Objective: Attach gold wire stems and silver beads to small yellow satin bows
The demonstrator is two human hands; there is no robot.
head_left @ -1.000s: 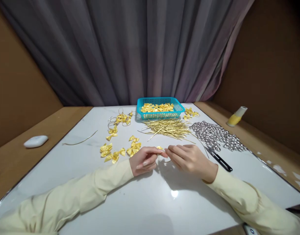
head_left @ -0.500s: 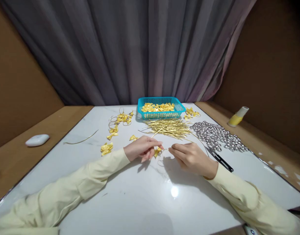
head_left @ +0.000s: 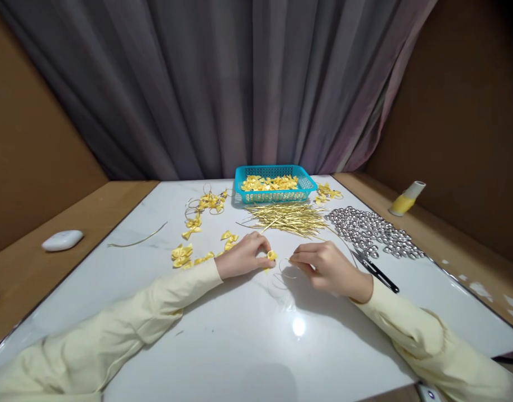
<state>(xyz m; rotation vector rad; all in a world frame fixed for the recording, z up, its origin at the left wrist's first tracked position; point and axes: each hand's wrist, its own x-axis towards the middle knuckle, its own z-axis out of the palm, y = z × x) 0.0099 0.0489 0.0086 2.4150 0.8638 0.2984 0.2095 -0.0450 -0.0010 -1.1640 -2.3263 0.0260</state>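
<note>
Between the thumb and fingers of my left hand point(head_left: 248, 257) is a small yellow ribbon bow point(head_left: 272, 255). My right hand point(head_left: 323, 265) pinches a thin wire point(head_left: 281, 272), which curves in a loop beside the bow just above the table. Whether the wire passes through the bow is too small to tell. Left of my left hand lie several loose yellow bows point(head_left: 181, 255). Past my hands is a heap of gold wire ties point(head_left: 288, 219). Close to my right wrist rest black-handled scissors point(head_left: 380, 275).
A turquoise basket point(head_left: 277, 196) of yellow bows stands at the back. Silver beads point(head_left: 367, 229) spread on the right. Bows with wire loops point(head_left: 210, 202) lie back left, near a single wire point(head_left: 139, 239). A yellow thread cone point(head_left: 407, 199) and a white case point(head_left: 62, 240) flank the table.
My left hand has gone from extended fingers to a pinch on the bow. My right hand keeps its pinch, and more of the wire loop shows between the hands.
</note>
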